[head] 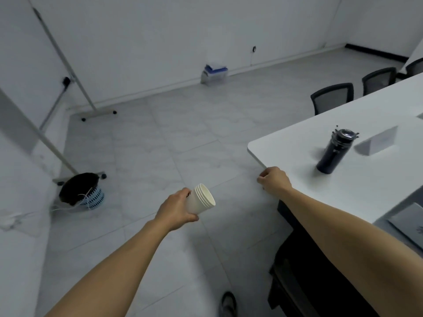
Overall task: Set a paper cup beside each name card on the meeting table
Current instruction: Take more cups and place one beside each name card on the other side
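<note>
My left hand (pixel 176 210) grips a stack of several nested white paper cups (pixel 201 199), tilted with the mouths facing up and right, out over the floor left of the table. My right hand (pixel 273 180) is a loose fist at the near corner of the white meeting table (pixel 286 143), holding nothing. A folded white name card (pixel 377 141) stands on the table to the right of a dark flask (pixel 334 151). No cup stands beside that card.
Black mesh chairs (pixel 332 97) line the table's far side. A waste basket with a black liner (pixel 83 191) sits by the whiteboard stand (pixel 98 113) on the left. A box with blue items (pixel 214 73) rests against the far wall. A grey notebook (pixel 409 221) lies at the table's near right.
</note>
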